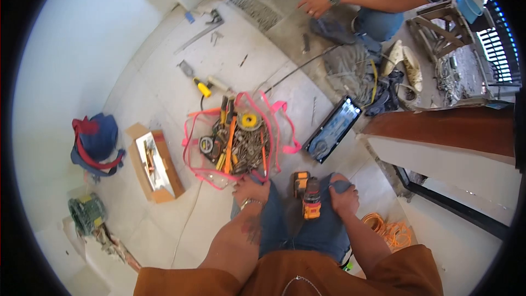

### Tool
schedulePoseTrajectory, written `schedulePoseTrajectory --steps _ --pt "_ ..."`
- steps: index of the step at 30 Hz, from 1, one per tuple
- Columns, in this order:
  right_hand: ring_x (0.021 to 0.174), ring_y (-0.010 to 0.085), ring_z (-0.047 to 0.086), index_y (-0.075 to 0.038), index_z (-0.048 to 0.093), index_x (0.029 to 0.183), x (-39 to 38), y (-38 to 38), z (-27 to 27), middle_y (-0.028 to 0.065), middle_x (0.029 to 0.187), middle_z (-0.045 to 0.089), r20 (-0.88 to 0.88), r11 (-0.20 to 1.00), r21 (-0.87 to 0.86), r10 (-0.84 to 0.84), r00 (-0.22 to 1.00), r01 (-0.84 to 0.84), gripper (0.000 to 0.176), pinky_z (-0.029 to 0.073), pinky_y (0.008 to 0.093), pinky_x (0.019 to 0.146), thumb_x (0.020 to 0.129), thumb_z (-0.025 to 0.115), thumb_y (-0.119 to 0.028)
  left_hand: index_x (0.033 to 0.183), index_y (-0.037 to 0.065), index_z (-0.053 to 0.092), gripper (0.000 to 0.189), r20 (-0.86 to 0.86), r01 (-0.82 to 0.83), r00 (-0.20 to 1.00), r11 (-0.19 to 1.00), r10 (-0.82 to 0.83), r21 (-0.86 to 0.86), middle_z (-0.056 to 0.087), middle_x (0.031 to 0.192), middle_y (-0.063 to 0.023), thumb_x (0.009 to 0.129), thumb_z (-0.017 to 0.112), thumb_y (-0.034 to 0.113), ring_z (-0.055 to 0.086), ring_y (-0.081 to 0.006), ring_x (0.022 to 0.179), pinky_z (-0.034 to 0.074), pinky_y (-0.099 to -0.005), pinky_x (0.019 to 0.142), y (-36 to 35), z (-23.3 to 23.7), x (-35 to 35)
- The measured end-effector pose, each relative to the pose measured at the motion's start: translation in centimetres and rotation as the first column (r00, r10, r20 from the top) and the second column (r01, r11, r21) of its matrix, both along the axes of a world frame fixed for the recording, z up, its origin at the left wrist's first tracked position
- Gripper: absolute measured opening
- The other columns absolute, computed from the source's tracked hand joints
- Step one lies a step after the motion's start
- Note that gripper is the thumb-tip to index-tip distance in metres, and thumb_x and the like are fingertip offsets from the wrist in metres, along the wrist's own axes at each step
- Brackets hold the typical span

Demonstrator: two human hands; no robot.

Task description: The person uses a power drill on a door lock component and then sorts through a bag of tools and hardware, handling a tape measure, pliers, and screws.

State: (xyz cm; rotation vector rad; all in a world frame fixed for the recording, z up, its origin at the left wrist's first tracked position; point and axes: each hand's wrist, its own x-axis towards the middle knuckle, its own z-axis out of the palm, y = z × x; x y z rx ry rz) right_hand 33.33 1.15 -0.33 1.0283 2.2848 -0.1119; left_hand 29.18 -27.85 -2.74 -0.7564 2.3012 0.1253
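Note:
My left hand (252, 189) rests at my left knee, beside the near edge of a pink-trimmed clear bag (241, 151) full of screws and tools; what its fingers hold, if anything, is hidden. My right hand (344, 200) lies on my right knee with its fingers bent over it, and nothing shows in it. Between my legs is a yellow and black cordless drill (311, 198), touched by neither hand. In the bag are a tape measure (206, 144), a yellow-centred disc (249, 120) and orange-handled tools.
An open cardboard box (174, 178) and a blue and red bag (104, 140) lie left. A black case (332, 130) is ahead right. Another person's hand (316, 2) is at the top. Orange cord (395, 234) lies right, near a wooden frame edge (444, 130).

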Motion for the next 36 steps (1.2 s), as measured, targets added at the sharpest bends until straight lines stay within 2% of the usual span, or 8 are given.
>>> schedulePoseTrajectory --steps 5,19,22,25,27,36 --pt "0.124 0.0415 0.061 0.004 0.047 0.142 -0.09 -0.17 0.19 0.0262 0.133 0.059 0.026 1.000 -0.015 -0.005 1.000 0.006 0.096 0.051 0.0493 0.104 0.082 0.071 -0.068 0.145 0.001 0.051 0.094 0.008 -0.001 1.000 1.000 0.000 0.022 0.059 0.140 -0.0232 0.080 0.069 0.067 0.057 -0.0390 0.130 0.047 -0.0521 0.104 -0.26 -0.11 0.14" --pt "0.127 0.0408 0.059 0.004 0.047 0.143 0.03 -0.07 0.25 0.0258 0.136 0.058 -0.003 0.999 -0.031 -0.014 1.000 0.014 0.098 0.049 0.0481 0.106 0.081 0.070 -0.069 0.140 0.000 0.053 0.089 0.014 -0.025 1.000 0.999 0.024 0.033 0.060 0.137 -0.0220 0.079 0.072 0.062 0.058 -0.0395 0.127 0.049 -0.0513 0.104 -0.16 0.25 -0.09" --pt "0.130 0.0415 0.058 0.006 0.043 0.147 -0.42 -0.22 0.90 0.0280 0.141 0.056 0.022 0.998 -0.061 -0.026 0.999 0.027 0.102 0.048 0.0473 0.109 0.082 0.068 -0.069 0.139 0.001 0.053 0.088 -0.022 -0.027 0.999 0.999 0.028 0.035 0.060 0.138 -0.0214 0.078 0.072 0.061 0.059 -0.0396 0.127 0.049 -0.0516 0.103 -0.10 0.46 -0.03" --pt "0.130 0.0417 0.058 0.006 0.044 0.145 -0.30 -0.10 0.51 0.0280 0.141 0.056 0.039 0.998 -0.060 -0.033 0.999 0.035 0.102 0.048 0.0481 0.109 0.082 0.068 -0.069 0.137 0.003 0.056 0.085 -0.016 -0.004 1.000 1.000 0.004 0.018 0.061 0.136 -0.0211 0.080 0.069 0.065 0.059 -0.0381 0.126 0.049 -0.0515 0.102 -0.09 0.25 0.02" --pt "0.128 0.0412 0.058 0.005 0.047 0.143 0.09 -0.13 0.14 0.0266 0.136 0.058 -0.015 0.999 -0.032 -0.021 1.000 0.020 0.097 0.049 0.0487 0.106 0.083 0.068 -0.067 0.137 0.003 0.056 0.086 0.001 0.001 1.000 1.000 -0.001 0.005 0.061 0.136 -0.0213 0.080 0.070 0.065 0.060 -0.0381 0.125 0.049 -0.0516 0.102 -0.04 0.04 -0.01" --pt "0.125 0.0426 0.060 0.005 0.048 0.141 -0.23 -0.22 0.20 0.0271 0.133 0.059 -0.002 1.000 -0.030 -0.001 1.000 0.001 0.094 0.050 0.0498 0.105 0.083 0.070 -0.067 0.137 0.002 0.056 0.084 0.001 0.016 1.000 1.000 -0.016 0.012 0.061 0.136 -0.0220 0.081 0.069 0.064 0.060 -0.0385 0.125 0.049 -0.0518 0.102 -0.06 -0.22 -0.02"
